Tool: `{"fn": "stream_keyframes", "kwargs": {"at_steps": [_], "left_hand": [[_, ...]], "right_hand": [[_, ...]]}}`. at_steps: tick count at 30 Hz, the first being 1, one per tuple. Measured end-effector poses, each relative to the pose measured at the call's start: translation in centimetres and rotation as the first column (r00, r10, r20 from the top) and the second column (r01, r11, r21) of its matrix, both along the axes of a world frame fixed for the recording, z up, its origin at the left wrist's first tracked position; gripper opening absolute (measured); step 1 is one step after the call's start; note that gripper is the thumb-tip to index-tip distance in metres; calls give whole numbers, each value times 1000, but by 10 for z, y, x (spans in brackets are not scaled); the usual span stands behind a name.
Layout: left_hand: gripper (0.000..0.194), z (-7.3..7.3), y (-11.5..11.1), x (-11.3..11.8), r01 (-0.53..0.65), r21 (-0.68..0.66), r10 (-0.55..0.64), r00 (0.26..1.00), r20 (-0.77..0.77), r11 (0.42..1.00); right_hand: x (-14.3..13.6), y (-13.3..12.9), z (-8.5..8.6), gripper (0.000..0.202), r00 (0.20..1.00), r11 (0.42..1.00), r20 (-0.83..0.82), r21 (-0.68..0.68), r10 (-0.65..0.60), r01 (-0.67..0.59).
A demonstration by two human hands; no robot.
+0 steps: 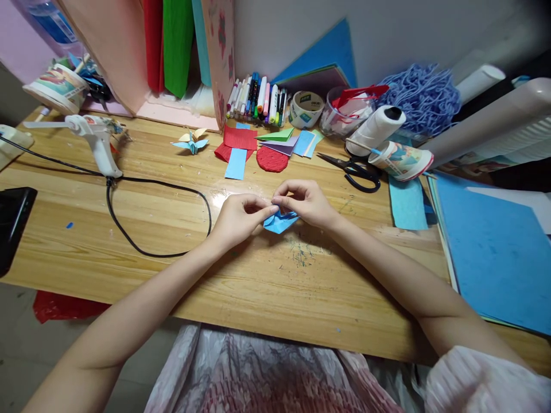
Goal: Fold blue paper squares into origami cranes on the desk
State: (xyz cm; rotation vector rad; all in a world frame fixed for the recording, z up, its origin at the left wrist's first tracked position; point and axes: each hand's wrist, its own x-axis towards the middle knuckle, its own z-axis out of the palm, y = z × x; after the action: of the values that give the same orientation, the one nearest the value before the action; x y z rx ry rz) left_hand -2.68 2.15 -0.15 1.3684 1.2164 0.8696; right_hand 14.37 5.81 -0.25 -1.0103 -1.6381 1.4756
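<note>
A small piece of folded blue paper [279, 223] is held between my two hands, over the middle of the wooden table. My left hand [244, 218] pinches its left side between thumb and fingers. At its upper right edge, my right hand [306, 202] pinches the paper too, fingertips close to those of the left. Part of the folds is hidden behind my fingers. Beyond my hands lie a round red piece [272, 159], folded green paper [275, 135] and a light blue strip [236, 164]. A folded paper crane [190, 141] stands farther left.
Black-handled scissors [353, 171] lie right of my hands, near a paper cup [402, 160]. A white glue gun [97, 143] stands at left, its black cable [161, 253] looping toward my left forearm. Markers [258, 100] line the back. Blue paper sheets [499, 252] cover the right side.
</note>
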Motion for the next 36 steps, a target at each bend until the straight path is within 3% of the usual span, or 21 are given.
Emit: {"fn": "stream_keyframes", "kwargs": {"at_steps": [4, 10, 18, 22, 24, 27, 31, 36], "left_hand": [[22, 4, 4, -4, 104, -125, -89, 989, 117, 987], [17, 0, 5, -3, 49, -119, -43, 998, 48, 992], [26, 3, 3, -1, 50, -95, -36, 989, 141, 994], [28, 8, 4, -5, -10, 6, 8, 974, 225, 1000], [34, 9, 4, -7, 21, 72, -38, 971, 237, 997], [38, 9, 2, -9, 90, 259, -121, 987, 106, 962], [5, 9, 0, -8, 48, 493, -30, 999, -45, 869], [6, 8, -1, -6, 29, 482, -3, 998, -56, 876]], "right_hand": [[2, 2, 0, 24, 999, 997, -7, 66, -35, 36], [-2, -4, 1, 15, 999, 978, 38, 209, -14, 6], [1, 0, 0, 27, 998, 993, -20, 103, -54, 55], [5, 6, -3, 29, 983, 979, -83, 110, -166, 174], [5, 7, -4, 28, 970, 965, -107, 129, -217, 230], [5, 6, -3, 27, 957, 948, -138, 158, -254, 275], [2, 0, -3, 26, 960, 939, -152, 219, -234, 264], [3, -3, 2, 21, 982, 956, -151, 256, -111, 147]]}}
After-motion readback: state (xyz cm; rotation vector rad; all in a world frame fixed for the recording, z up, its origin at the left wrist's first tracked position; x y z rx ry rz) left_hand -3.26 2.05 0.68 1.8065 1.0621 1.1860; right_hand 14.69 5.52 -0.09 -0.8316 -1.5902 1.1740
